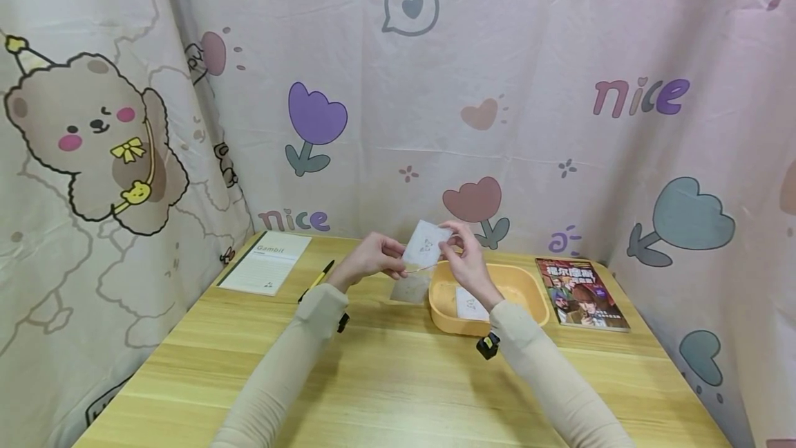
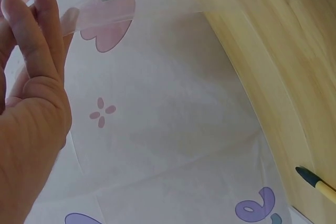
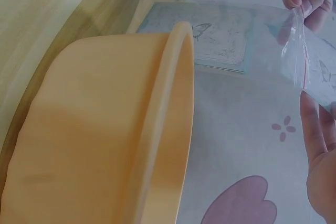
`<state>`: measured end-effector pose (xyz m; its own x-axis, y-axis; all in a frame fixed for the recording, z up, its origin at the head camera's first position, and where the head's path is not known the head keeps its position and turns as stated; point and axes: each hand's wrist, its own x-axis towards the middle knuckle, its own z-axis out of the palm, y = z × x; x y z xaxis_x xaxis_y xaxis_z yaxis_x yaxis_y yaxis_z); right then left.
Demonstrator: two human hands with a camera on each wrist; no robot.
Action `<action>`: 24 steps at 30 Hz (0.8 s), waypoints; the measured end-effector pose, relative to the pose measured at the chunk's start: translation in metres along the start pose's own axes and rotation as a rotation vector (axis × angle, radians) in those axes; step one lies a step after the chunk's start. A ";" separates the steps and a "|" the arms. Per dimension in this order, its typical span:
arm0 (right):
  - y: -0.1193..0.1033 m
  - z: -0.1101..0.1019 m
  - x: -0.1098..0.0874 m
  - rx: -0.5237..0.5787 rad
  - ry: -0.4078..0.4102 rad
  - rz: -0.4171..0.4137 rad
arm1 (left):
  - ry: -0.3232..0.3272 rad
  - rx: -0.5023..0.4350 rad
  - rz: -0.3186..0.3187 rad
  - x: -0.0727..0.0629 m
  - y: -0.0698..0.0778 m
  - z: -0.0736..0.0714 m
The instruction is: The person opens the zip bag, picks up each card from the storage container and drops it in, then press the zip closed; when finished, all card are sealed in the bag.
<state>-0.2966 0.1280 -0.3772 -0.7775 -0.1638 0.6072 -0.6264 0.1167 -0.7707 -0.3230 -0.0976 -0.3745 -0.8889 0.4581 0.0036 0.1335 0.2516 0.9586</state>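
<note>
- Head view: I see both hands raised over the counter (image 1: 398,386), close together, a card (image 1: 421,246) between them.
- My left hand (image 1: 375,258) is nearly closed, thumb and fingertips pinching a clear bag (image 3: 270,51) at its mouth, where a thin red strip runs.
- My right hand (image 1: 463,258) is partly closed, thumb in front and fingers behind, pinching the card at its far side; a butterfly drawing faces me.
- The card sits tilted just above the bag's mouth, between the two sets of fingertips; I can't tell whether its lower edge is inside.
- Below the left hand, the bag hangs with a stack (image 3: 215,43) in its lower part, another butterfly showing through the plastic.
- Beneath the right hand and forearm stands a yellow tub (image 1: 448,322), just beside the bag.
- Inside that tub, near the right wrist, I make out a second card (image 1: 470,304), also with a drawing.
- Just left of the left hand lies a pen (image 1: 318,279), yellow and black; farther out on that side, a pad (image 1: 267,265) reading "Gambit".
- Right of the right hand, past the tub, lies a book (image 1: 583,294) with an illustrated cover.
- Beyond both hands hangs a printed curtain (image 1: 385,88).
</note>
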 end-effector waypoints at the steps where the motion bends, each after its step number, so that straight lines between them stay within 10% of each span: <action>1: -0.001 0.000 0.000 -0.014 -0.005 0.000 | 0.000 -0.002 0.000 0.000 0.000 0.000; 10: -0.008 0.002 -0.006 -0.177 -0.050 0.012 | 0.004 0.003 0.006 0.001 0.000 0.001; 24: 0.040 0.001 -0.009 -0.249 -0.079 -0.057 | -0.001 -0.019 0.015 -0.001 -0.001 0.000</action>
<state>-0.3147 0.1333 -0.4141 -0.7401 -0.2518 0.6236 -0.6709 0.3407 -0.6586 -0.3226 -0.0982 -0.3750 -0.8863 0.4627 0.0179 0.1387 0.2285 0.9636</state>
